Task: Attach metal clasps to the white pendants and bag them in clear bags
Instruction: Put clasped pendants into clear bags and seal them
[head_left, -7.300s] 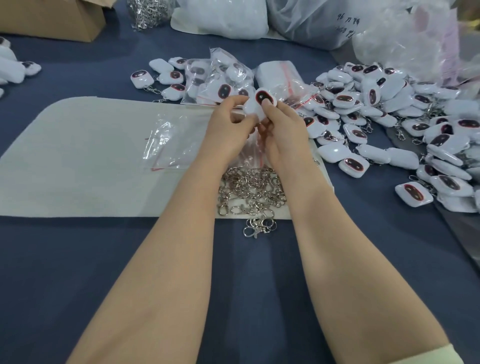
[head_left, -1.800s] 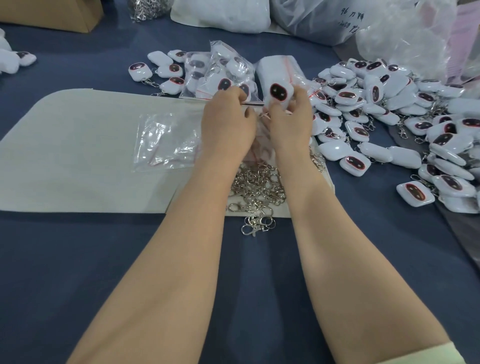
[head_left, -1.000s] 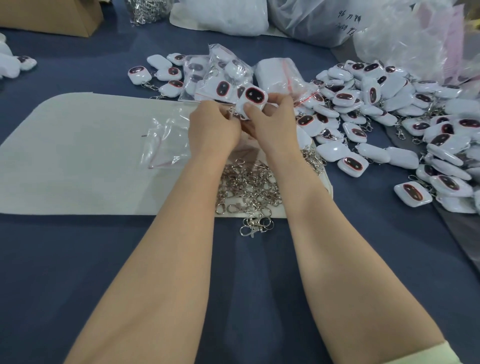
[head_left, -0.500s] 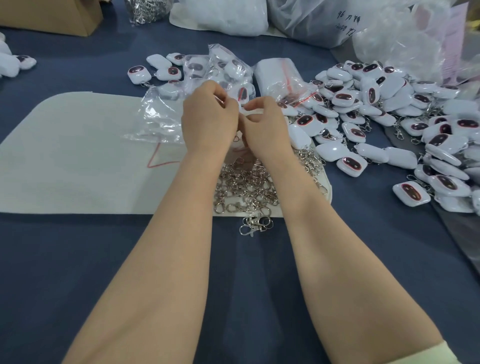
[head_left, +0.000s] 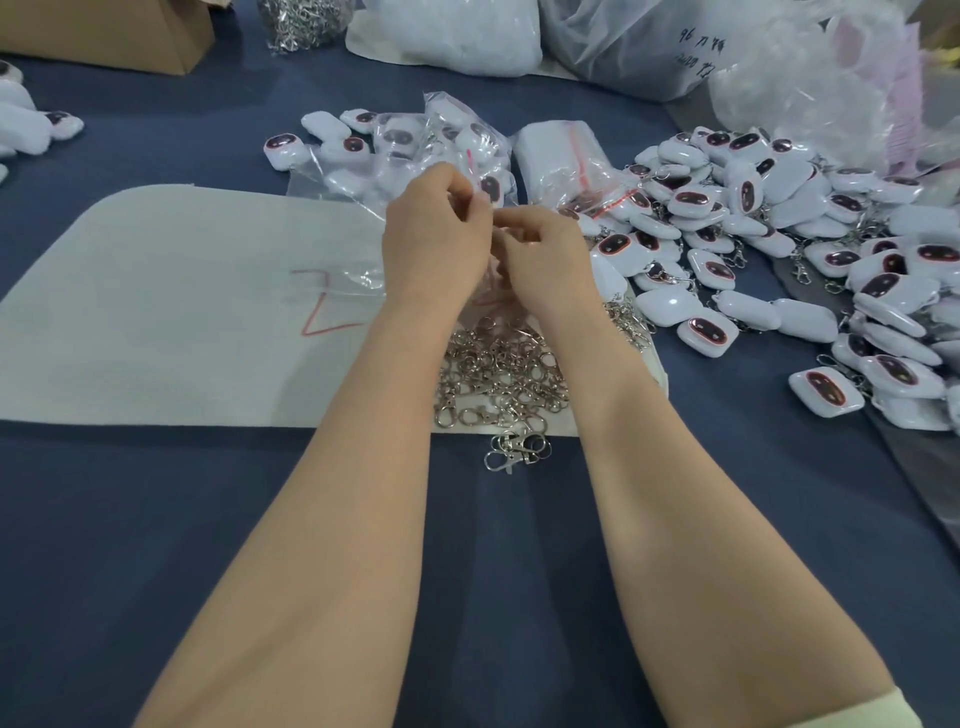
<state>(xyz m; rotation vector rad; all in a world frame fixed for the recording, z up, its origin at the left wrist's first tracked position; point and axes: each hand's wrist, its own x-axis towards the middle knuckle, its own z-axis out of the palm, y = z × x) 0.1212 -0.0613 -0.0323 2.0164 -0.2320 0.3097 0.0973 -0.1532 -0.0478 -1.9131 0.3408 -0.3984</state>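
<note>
My left hand (head_left: 434, 244) pinches the mouth of a clear bag (head_left: 332, 182) and holds it up over the white felt mat (head_left: 156, 322). My right hand (head_left: 545, 260) is right beside it, fingers curled at the bag's opening. The white pendant it carries is hidden under those fingers. A heap of metal clasps (head_left: 498, 374) lies on the mat just below my wrists. Loose white pendants (head_left: 779, 234) with dark oval faces are piled to the right. Another clear bag (head_left: 337, 296) with a red zip line lies flat on the mat.
Bagged pendants (head_left: 447, 140) and a stack of clear bags (head_left: 561, 156) lie just beyond my hands. A cardboard box (head_left: 130, 31), more clasps (head_left: 301, 21) and large plastic sacks (head_left: 649, 47) line the far edge. A few pendants (head_left: 31, 130) sit at the far left.
The pendant that showed between my fingers has gone out of sight. My left hand has lifted a clear bag off the mat, and both hands have closed together at its mouth.
</note>
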